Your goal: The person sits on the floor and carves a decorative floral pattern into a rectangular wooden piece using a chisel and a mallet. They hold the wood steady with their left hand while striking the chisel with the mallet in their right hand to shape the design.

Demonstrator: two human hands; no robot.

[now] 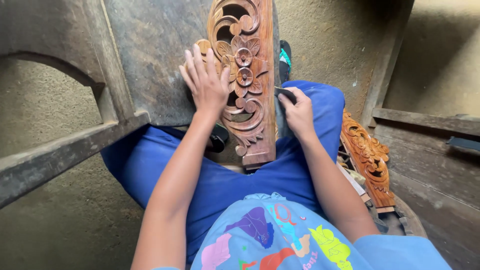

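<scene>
Blue trousers [235, 185], light-blue cartoon-print shirt [280, 240], bare forearms.

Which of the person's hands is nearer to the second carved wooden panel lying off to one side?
Right. The right hand grips a dark piece at the edge of the carved panel on the lap, closer to the second carved panel. The left hand rests flat on the far side.

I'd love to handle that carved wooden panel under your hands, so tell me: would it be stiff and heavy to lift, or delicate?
The carved panel looks like thick solid wood, so probably rigid and fairly heavy for its size. Its pierced scrolls and flowers leave thin bridges, which might chip if knocked. Flat-backed, it seems unlikely to roll; the left hand presses it flat while the right hand works its edge.
</scene>
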